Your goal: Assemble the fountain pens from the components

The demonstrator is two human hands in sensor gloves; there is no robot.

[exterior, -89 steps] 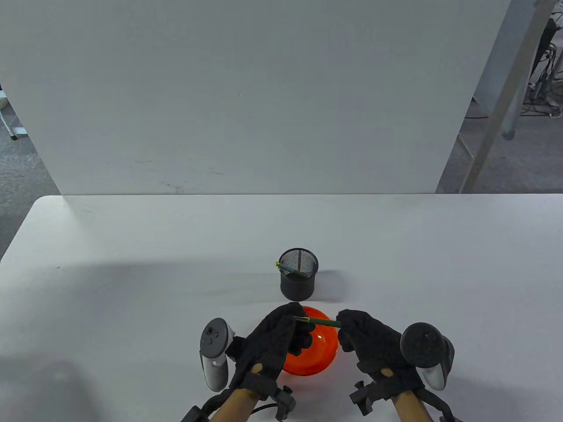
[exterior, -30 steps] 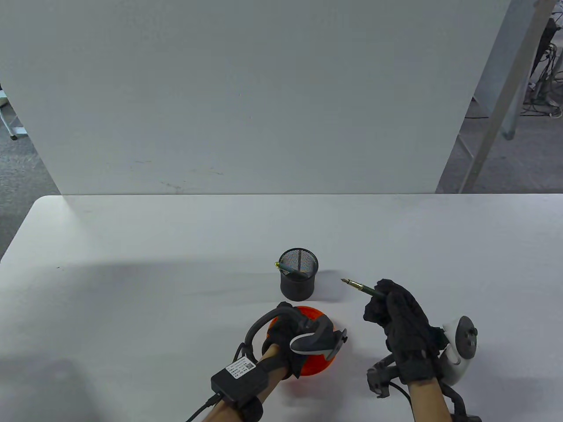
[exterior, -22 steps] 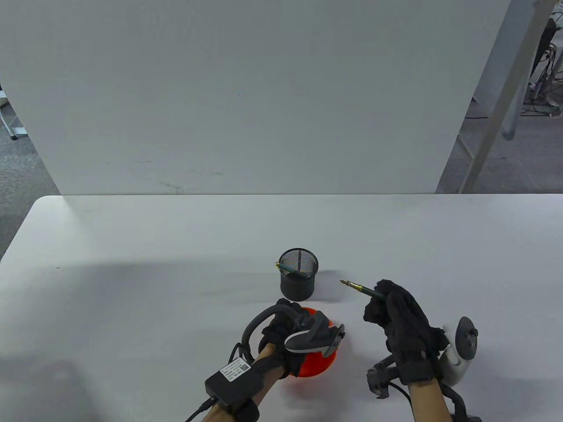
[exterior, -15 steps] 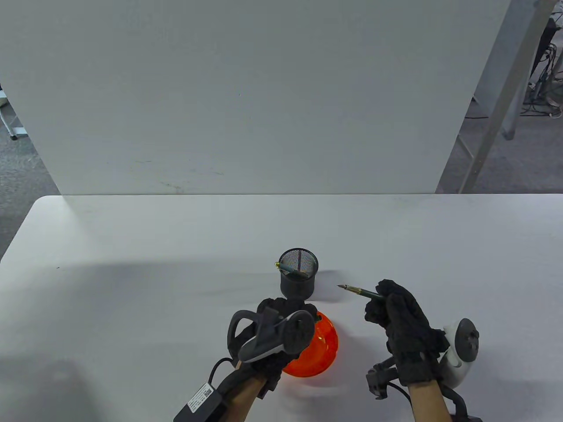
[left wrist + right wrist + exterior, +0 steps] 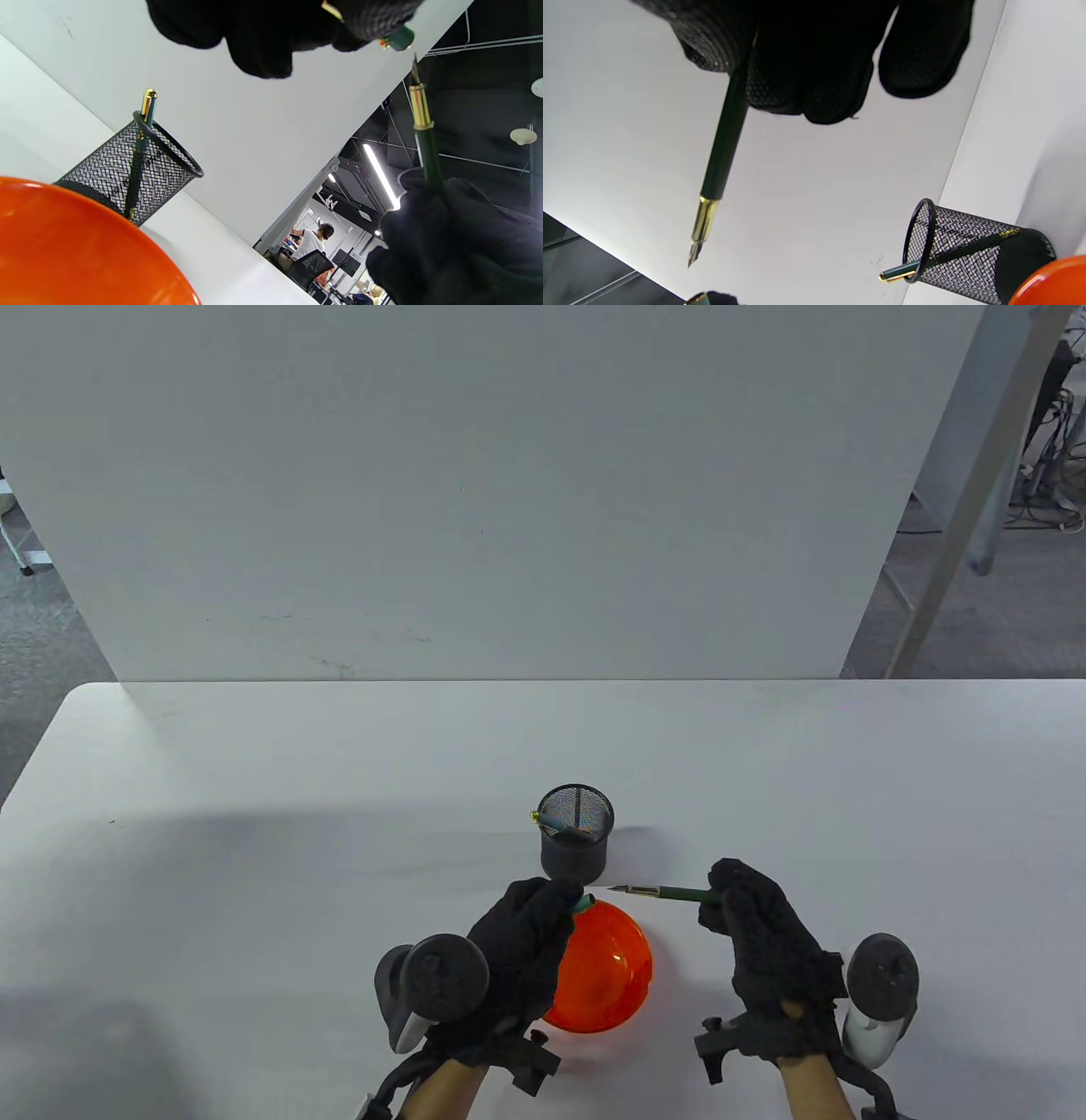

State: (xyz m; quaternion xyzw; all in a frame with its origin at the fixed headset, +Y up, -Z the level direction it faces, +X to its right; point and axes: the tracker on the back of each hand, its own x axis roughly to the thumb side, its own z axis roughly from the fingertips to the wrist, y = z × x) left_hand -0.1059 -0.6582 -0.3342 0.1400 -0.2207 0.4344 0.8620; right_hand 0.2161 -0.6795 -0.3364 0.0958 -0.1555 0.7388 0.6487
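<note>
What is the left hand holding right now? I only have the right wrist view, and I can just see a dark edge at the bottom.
Observer: The left hand pinches a green cap by the far rim of the orange bowl.
Operator: Is my pen lined up with it?
Observer: Nearly. In the table view the nib of the pen in the right hand points at the cap, with a small gap between them.
</note>
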